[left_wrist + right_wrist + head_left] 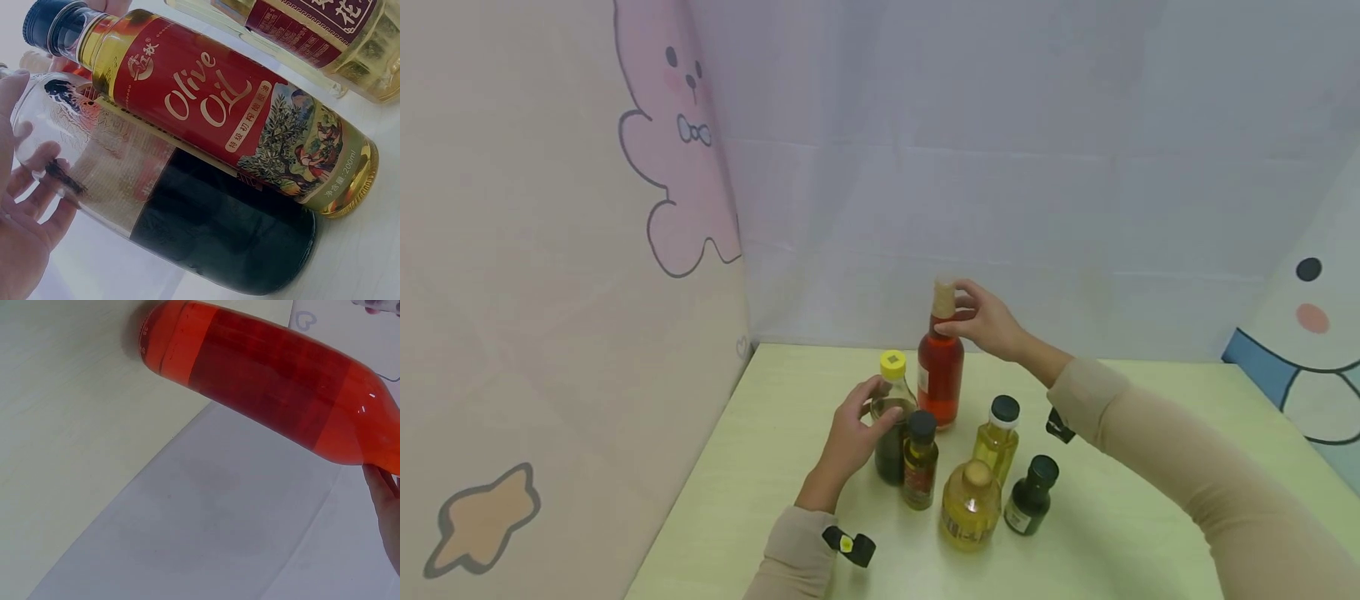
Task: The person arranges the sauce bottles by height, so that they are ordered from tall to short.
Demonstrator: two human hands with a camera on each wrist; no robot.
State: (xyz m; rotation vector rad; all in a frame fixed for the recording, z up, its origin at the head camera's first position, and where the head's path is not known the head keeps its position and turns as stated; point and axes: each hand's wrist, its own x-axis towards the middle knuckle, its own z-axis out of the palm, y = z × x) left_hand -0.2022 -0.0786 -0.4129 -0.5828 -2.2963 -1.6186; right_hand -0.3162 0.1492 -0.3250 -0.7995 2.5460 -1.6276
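My right hand (988, 323) grips the neck of a tall bottle of red liquid (940, 375), which stands upright at the back of the group. In the right wrist view, the red bottle (269, 378) shows its base against the tabletop, and only part of the hand is seen at its neck. My left hand (850, 433) holds the upper part of a clear, yellow-capped bottle of dark liquid (890, 460), with thumb and fingers on either side. Right beside that bottle stands a small olive oil bottle (206, 100) with a black cap and red label, partly covering it.
To the right stand a black-capped bottle of yellow oil (996, 446), a round-bodied bottle of pale yellow liquid (970, 517) and a small dark bottle (1028, 500). The pale table (1135, 475) meets a hanging cloth (1037, 183) behind and another at left.
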